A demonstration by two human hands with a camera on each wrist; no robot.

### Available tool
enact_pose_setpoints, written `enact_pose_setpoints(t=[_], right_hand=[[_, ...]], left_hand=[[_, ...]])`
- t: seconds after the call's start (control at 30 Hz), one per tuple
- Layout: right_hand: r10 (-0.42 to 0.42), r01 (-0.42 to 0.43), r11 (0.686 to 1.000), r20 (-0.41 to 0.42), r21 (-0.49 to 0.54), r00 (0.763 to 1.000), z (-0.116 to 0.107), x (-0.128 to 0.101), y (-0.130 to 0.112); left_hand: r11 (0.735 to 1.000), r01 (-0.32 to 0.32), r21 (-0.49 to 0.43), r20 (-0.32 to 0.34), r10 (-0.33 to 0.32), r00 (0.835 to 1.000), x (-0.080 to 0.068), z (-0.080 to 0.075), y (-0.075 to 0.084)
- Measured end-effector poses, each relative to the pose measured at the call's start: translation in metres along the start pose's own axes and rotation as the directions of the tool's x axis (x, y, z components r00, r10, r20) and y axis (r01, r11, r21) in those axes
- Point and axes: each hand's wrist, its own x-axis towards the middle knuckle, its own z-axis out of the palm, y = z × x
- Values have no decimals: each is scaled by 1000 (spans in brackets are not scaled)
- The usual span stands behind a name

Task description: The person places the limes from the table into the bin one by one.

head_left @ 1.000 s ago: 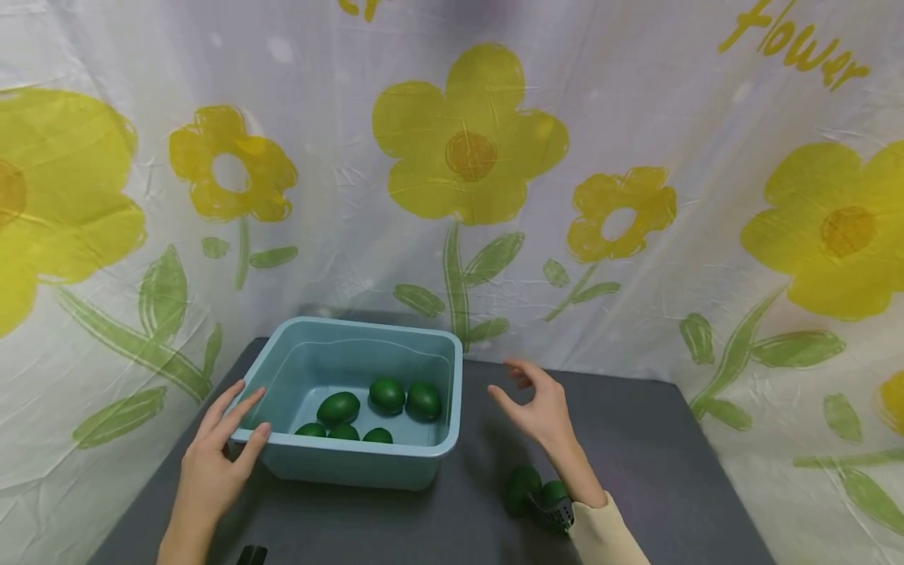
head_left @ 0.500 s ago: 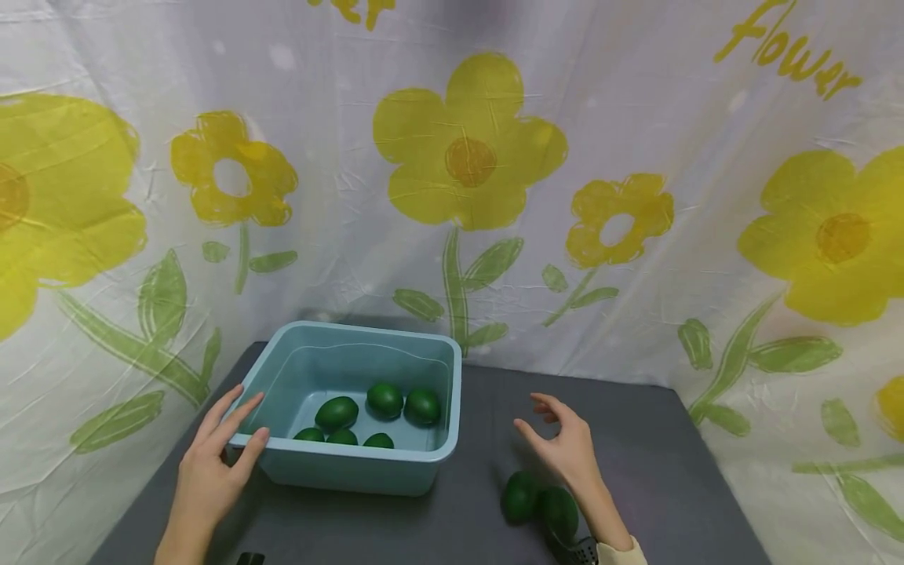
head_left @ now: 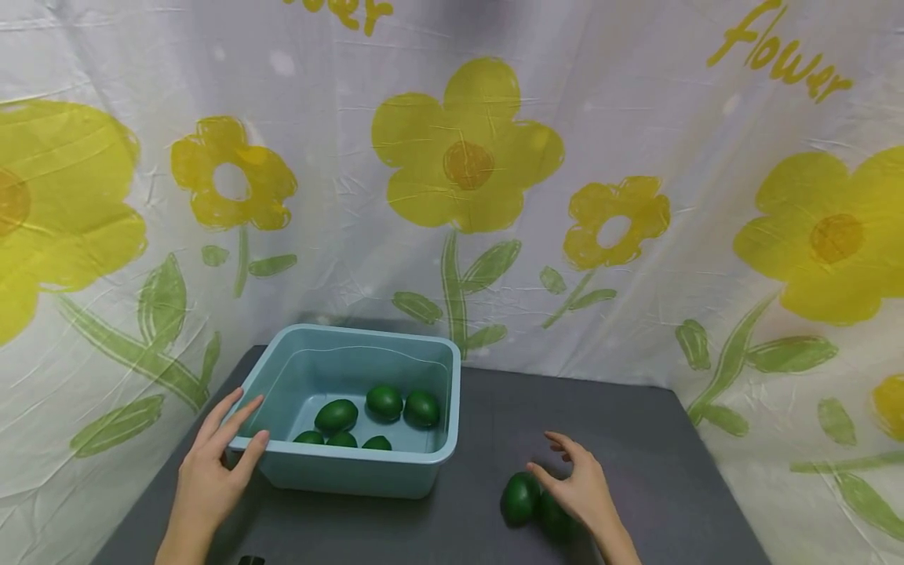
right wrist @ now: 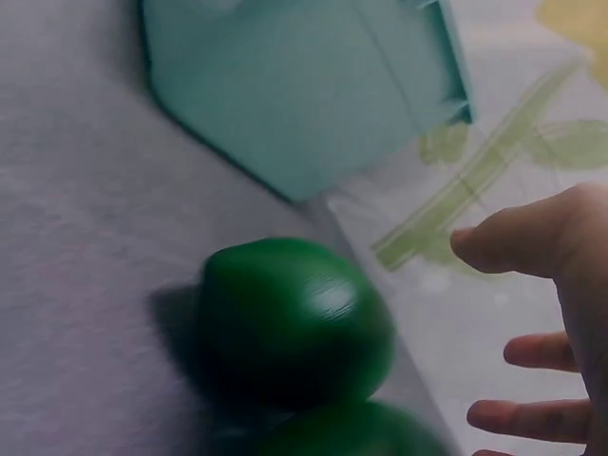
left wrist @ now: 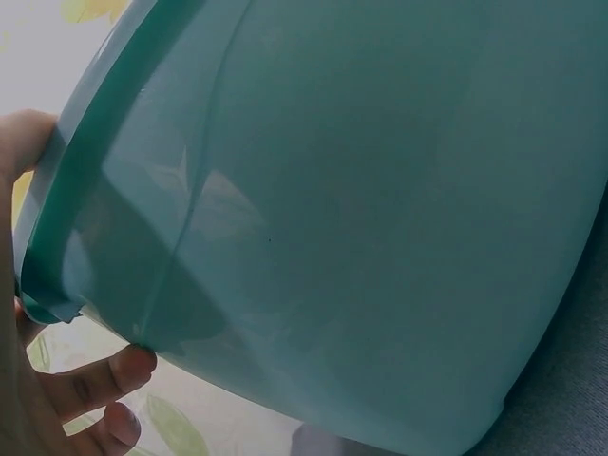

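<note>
At the left, my left hand (head_left: 209, 477) holds the near-left corner of a light blue plastic tub (head_left: 353, 469). Its thumb lies over the front rim and its fingers spread across the left rim; in the left wrist view some fingertips (left wrist: 131, 366) touch the outer wall. Inside the tub lie several glossy dark green avocado-like fruits (head_left: 384, 402), the nearer ones partly hidden by the front wall. My right hand (head_left: 585, 488) hovers, thumb and fingers apart, over two more such fruits on the table. One fruit (right wrist: 294, 323) shows whole; the other (head_left: 555, 518) is partly covered by the hand.
A dark grey tabletop (head_left: 636, 439) carries everything. Behind it and at both sides hangs a white cloth (head_left: 339, 259) printed with yellow flowers. A small black object (head_left: 251, 560) shows at the bottom edge, mostly cut off.
My right hand has moved from beside the tub, rightward and back toward me, down to the two loose fruits. My left hand has stayed on the tub's corner.
</note>
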Motion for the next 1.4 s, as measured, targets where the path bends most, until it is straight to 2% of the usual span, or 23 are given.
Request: enact_pose_setpoints(t=[0.27, 0.57, 0.9, 1.1, 1.4], right_hand=[[35, -34, 999, 58, -21, 998, 11, -16, 12], [67, -64, 997, 79, -39, 995, 15, -24, 13], [80, -76, 996, 139, -37, 987, 28, -31, 14], [84, -79, 996, 145, -40, 986, 21, -31, 17], [159, -150, 987, 164, -66, 974, 10, -30, 29]], left_hand=[[1000, 8, 3, 9, -8, 1000, 0, 0, 0], [1000, 7, -18, 8, -6, 1000, 0, -1, 1], [1000, -5, -19, -1, 5, 1000, 0, 0, -1], [1000, -6, -8, 0, 6, 1000, 0, 1, -1], [999, -18, 29, -21, 18, 1000, -1, 0, -1]])
